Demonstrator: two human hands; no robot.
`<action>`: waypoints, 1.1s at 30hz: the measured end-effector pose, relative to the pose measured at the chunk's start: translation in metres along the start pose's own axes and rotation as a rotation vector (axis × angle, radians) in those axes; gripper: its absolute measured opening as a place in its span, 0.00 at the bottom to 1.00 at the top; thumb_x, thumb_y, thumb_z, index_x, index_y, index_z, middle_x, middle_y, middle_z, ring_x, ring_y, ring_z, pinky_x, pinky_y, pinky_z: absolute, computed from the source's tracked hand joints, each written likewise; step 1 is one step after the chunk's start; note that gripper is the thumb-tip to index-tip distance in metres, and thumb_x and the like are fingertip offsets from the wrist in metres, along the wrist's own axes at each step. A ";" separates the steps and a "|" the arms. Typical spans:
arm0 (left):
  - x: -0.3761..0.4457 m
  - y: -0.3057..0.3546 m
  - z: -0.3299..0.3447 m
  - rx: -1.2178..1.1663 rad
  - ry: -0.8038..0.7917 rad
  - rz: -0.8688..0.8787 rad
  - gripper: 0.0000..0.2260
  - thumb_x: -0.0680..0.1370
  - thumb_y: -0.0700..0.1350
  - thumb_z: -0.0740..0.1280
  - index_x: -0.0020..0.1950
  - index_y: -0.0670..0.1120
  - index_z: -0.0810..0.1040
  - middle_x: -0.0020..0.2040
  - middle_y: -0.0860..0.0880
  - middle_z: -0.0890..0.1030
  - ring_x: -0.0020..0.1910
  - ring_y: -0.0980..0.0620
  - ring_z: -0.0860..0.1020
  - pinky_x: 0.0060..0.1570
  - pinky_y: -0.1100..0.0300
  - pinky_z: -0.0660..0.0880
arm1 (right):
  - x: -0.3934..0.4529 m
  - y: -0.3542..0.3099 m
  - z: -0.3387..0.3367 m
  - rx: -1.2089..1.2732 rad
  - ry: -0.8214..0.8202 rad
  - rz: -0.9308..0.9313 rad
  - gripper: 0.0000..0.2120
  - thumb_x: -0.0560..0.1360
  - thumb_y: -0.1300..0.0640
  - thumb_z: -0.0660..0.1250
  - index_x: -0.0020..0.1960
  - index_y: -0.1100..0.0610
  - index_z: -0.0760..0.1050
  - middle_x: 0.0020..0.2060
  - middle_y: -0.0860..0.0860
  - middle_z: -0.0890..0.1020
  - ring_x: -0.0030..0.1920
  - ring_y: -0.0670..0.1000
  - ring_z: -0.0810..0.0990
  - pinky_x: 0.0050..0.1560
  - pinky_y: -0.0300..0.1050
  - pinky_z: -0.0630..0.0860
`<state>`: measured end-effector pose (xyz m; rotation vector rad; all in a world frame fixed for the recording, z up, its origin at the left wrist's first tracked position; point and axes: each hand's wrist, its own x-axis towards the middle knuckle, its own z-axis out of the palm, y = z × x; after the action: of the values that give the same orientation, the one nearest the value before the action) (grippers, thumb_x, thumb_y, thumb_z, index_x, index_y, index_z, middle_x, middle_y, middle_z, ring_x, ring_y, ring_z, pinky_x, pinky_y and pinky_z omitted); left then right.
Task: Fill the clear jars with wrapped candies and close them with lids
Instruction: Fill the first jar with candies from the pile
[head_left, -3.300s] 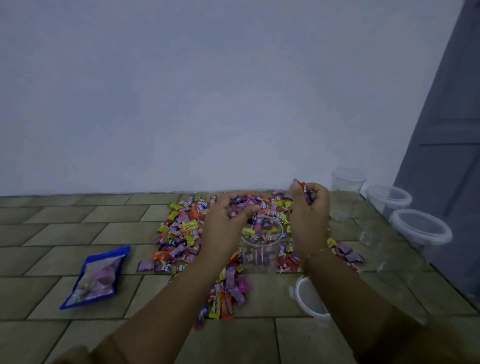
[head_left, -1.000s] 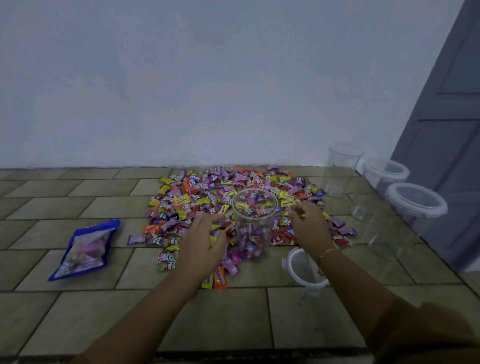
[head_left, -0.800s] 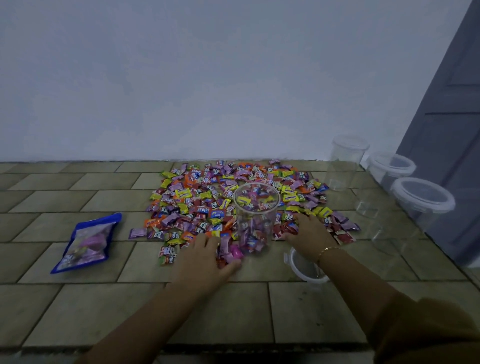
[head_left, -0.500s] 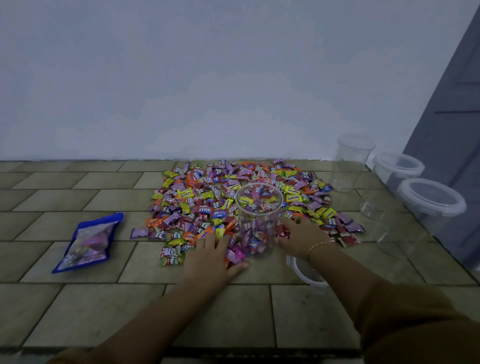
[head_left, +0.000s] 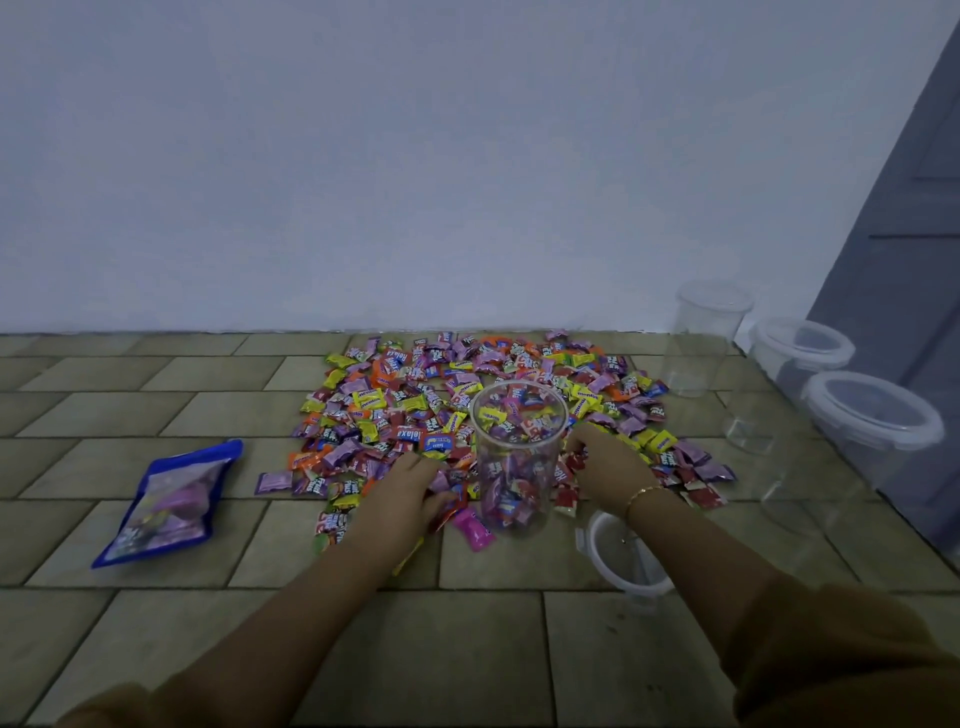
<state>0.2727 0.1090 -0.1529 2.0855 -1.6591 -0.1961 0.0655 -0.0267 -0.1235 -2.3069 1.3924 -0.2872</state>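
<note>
A clear jar, partly filled with wrapped candies, stands open at the near edge of a wide pile of colourful wrapped candies on the tiled floor. My left hand lies on the pile just left of the jar, fingers and thumb curling round some candies. On the jar's right side, my right hand digs into the pile with bent fingers closing on candies. The jar's white-rimmed lid lies on the floor under my right wrist.
A blue candy bag lies on the floor at the left. Against the wall and grey door at the right stand an empty clear jar and two lidded jars. A white wall runs behind the pile.
Both hands came down from above the jar's mouth onto the pile on either side of it. Since half a second ago the left hand's flat fingers have curled over candies.
</note>
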 end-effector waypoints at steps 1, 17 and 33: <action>0.003 0.001 -0.002 -0.052 0.022 -0.024 0.07 0.78 0.48 0.66 0.52 0.47 0.75 0.48 0.50 0.71 0.49 0.50 0.72 0.40 0.61 0.66 | 0.000 0.000 -0.004 0.042 0.016 0.005 0.12 0.74 0.70 0.58 0.50 0.54 0.69 0.38 0.54 0.74 0.31 0.50 0.67 0.28 0.42 0.62; 0.042 0.084 -0.094 -0.739 0.330 -0.128 0.12 0.75 0.53 0.69 0.41 0.46 0.74 0.30 0.52 0.71 0.24 0.58 0.67 0.27 0.65 0.66 | -0.025 -0.059 -0.084 1.139 0.114 -0.142 0.10 0.74 0.64 0.69 0.51 0.54 0.72 0.35 0.54 0.77 0.23 0.46 0.73 0.21 0.36 0.67; 0.044 0.105 -0.089 -0.531 0.091 -0.110 0.32 0.74 0.58 0.67 0.67 0.36 0.69 0.45 0.40 0.79 0.42 0.48 0.78 0.43 0.52 0.72 | -0.032 -0.064 -0.077 0.880 -0.031 -0.184 0.17 0.73 0.66 0.68 0.58 0.52 0.71 0.52 0.59 0.79 0.27 0.47 0.75 0.26 0.36 0.70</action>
<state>0.2257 0.0736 -0.0206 1.7474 -1.2649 -0.5088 0.0709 0.0083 -0.0247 -1.6698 0.7840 -0.7429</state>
